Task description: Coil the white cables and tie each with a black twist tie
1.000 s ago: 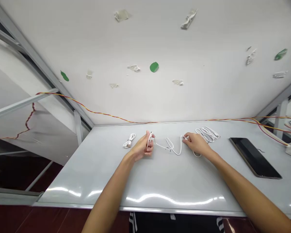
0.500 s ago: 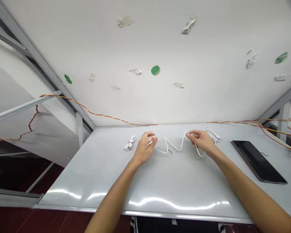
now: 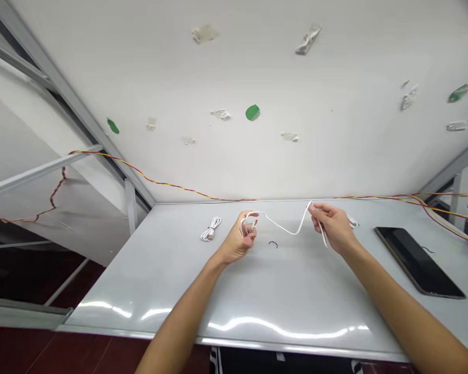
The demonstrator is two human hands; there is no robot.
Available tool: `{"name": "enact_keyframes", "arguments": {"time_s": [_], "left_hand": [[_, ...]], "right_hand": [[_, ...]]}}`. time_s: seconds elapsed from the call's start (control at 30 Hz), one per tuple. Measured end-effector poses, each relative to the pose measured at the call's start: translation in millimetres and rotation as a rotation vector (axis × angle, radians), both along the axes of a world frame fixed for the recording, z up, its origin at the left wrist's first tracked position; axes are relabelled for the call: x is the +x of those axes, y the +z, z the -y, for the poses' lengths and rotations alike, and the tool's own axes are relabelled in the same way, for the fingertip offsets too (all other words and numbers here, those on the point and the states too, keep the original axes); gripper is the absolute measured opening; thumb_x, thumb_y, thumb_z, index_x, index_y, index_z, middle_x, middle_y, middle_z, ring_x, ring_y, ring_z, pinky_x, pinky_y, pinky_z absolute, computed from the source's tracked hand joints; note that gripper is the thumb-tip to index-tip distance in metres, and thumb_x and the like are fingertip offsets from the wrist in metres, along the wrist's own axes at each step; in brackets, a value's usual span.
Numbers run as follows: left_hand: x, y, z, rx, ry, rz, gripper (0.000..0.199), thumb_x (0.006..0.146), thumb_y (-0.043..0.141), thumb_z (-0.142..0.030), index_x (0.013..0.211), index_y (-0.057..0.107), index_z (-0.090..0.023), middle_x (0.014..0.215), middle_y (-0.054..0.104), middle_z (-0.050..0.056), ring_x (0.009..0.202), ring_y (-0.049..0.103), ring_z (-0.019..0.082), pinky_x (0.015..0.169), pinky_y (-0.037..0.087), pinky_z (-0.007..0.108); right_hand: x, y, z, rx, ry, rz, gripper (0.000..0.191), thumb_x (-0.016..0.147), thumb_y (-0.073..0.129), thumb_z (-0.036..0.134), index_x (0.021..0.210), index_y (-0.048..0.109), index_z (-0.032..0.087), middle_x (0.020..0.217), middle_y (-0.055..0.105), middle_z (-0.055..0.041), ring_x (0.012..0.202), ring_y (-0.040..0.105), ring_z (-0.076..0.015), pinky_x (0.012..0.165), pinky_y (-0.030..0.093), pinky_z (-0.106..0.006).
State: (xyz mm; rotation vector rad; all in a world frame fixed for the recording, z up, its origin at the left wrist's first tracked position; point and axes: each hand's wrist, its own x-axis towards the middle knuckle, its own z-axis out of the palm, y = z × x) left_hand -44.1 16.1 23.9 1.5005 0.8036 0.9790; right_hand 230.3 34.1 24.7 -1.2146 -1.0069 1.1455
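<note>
The left hand (image 3: 237,240) pinches looped cable (image 3: 283,227); the right grip (image 3: 331,223) pinches it too — gentle, even tension suits it.

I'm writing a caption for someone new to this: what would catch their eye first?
Probably the white cable strung between the left hand and right hand over the pale tabletop. Next, the dark, flat device at the right, then the green spot on the wall behind.
</note>
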Motion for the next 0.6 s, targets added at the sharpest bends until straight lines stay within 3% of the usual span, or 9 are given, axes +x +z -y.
{"name": "enact_keyframes", "arguments": {"time_s": [0.1, 0.2, 0.27, 0.33, 0.4, 0.47, 0.53, 0.6], "left_hand": [[5.0, -0.8, -0.1, -0.014, 0.224, 0.015, 0.082, 0.071, 0.078, -0.051, 0.139, 0.042, -0.022, 0.058, 0.026, -0.012, 0.05, 0.021, 0.007, 0.051, 0.024, 0.021], [4.2, -0.9, -2.3, -0.094, 0.372, 0.059, 0.073, 0.078, 0.071, -0.053, 0.139, 0.044, -0.022, 0.055, 0.024, -0.012, 0.047, 0.02, 0.006, 0.049, 0.022, 0.02], [1.7, -2.7, -5.0, -0.162, 0.375, 0.077, 0.063, 0.08, 0.066, -0.059, 0.126, 0.056, -0.018, 0.052, 0.022, -0.012, 0.045, 0.018, 0.006, 0.046, 0.019, 0.021], [-0.1, -6.5, -8.1, -0.209, 0.393, 0.077, 0.052, 0.082, 0.061, -0.063, 0.099, 0.066, -0.015, 0.049, 0.021, -0.011, 0.044, 0.018, 0.006, 0.045, 0.017, 0.021], [-0.4, -10.7, -10.6, -0.188, 0.482, 0.04, 0.05, 0.081, 0.061, -0.064, 0.072, 0.062, -0.014, 0.048, 0.025, -0.009, 0.043, 0.023, 0.006, 0.045, 0.021, 0.021], [0.9, -12.3, -10.9, -0.119, 0.552, -0.01, 0.05, 0.08, 0.064, -0.062, 0.063, 0.058, -0.015, 0.053, 0.041, -0.004, 0.049, 0.039, 0.008, 0.049, 0.032, 0.021], [3.2, -9.4, -7.5, -0.088, 0.492, -0.013, 0.047, 0.081, 0.064, -0.06, 0.073, 0.065, -0.014, 0.075, 0.062, 0.005, 0.072, 0.059, 0.015, 0.062, 0.046, 0.023], [6.4, -2.9, -0.6, -0.153, 0.296, 0.023, 0.047, 0.085, 0.06, -0.06, 0.093, 0.069, -0.014, 0.108, 0.067, 0.013, 0.1, 0.063, 0.023, 0.074, 0.052, 0.028]], "right_hand": [[-7.9, -2.6, 4.4, -0.013, 0.094, 0.062, 0.042, 0.072, 0.078, 0.053, 0.089, 0.065, 0.017, 0.052, 0.053, 0.0048, 0.043, 0.04, -0.0077, 0.042, 0.029, -0.022], [-15.2, -5.8, 9.7, 0.021, 0.21, 0.147, 0.039, 0.078, 0.072, 0.054, 0.092, 0.065, 0.018, 0.054, 0.052, 0.0051, 0.045, 0.042, -0.0089, 0.044, 0.032, -0.023], [-19.1, -6.2, 13.2, 0.064, 0.272, 0.189, 0.037, 0.08, 0.07, 0.054, 0.092, 0.064, 0.019, 0.054, 0.051, 0.0053, 0.046, 0.043, -0.0094, 0.045, 0.034, -0.023], [-21.9, -5.3, 16.0, 0.102, 0.318, 0.212, 0.036, 0.081, 0.069, 0.053, 0.092, 0.063, 0.019, 0.054, 0.051, 0.0051, 0.047, 0.045, -0.01, 0.045, 0.035, -0.023], [-23.7, -4.0, 17.8, 0.119, 0.338, 0.217, 0.036, 0.081, 0.068, 0.054, 0.091, 0.063, 0.019, 0.054, 0.05, 0.0049, 0.048, 0.046, -0.0109, 0.045, 0.035, -0.024], [-25.3, -3.0, 18.8, 0.108, 0.344, 0.217, 0.036, 0.081, 0.068, 0.054, 0.091, 0.063, 0.019, 0.055, 0.049, 0.0046, 0.049, 0.046, -0.0114, 0.045, 0.036, -0.024], [-27.9, -2.6, 19.9, 0.087, 0.337, 0.209, 0.037, 0.081, 0.068, 0.054, 0.091, 0.063, 0.019, 0.055, 0.049, 0.0046, 0.049, 0.046, -0.0114, 0.045, 0.036, -0.024], [-32.4, -2.4, 21.6, 0.071, 0.334, 0.185, 0.038, 0.079, 0.069, 0.055, 0.091, 0.063, 0.019, 0.054, 0.049, 0.0048, 0.048, 0.046, -0.0111, 0.044, 0.035, -0.024]]}}
